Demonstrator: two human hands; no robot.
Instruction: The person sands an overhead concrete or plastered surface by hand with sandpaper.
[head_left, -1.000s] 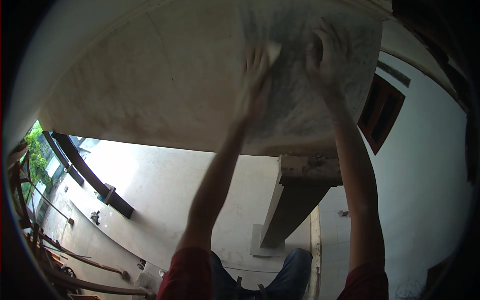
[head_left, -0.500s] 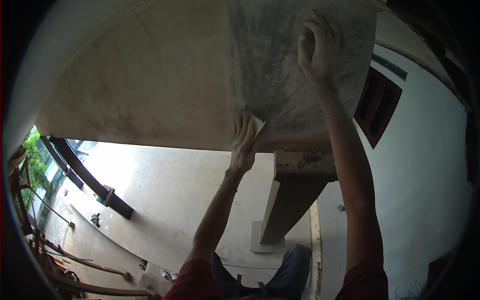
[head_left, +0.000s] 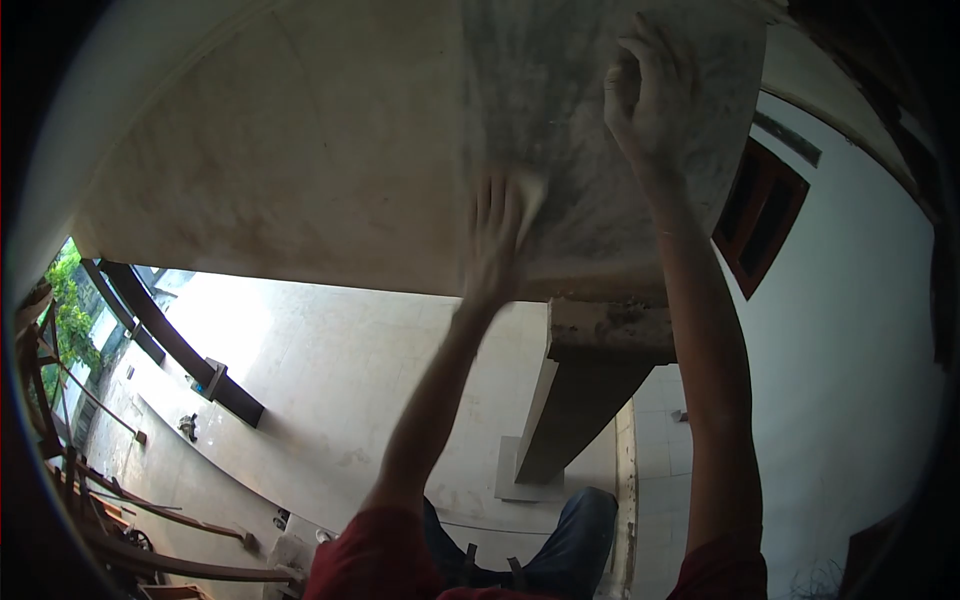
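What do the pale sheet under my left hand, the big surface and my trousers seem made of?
Pale sheet under your left hand: perhaps sandpaper, thin, matte; blur leaves it open. Big surface: probably plaster or cement, dull, with blotchy grey patches. Trousers: likely denim, faded blue.

Wide, dark-rimmed view from one camera on the person's head, facing forward and down.
As I see it, the lens sits an arm's reach from the left hand [head_left: 492,225] near 12 o'clock, the right hand [head_left: 655,110] at 1, and the smudged panel [head_left: 300,150] behind them; legs [head_left: 580,540] come in below, around 5; the pale floor [head_left: 350,380], 8 o'clock, lies well beyond.
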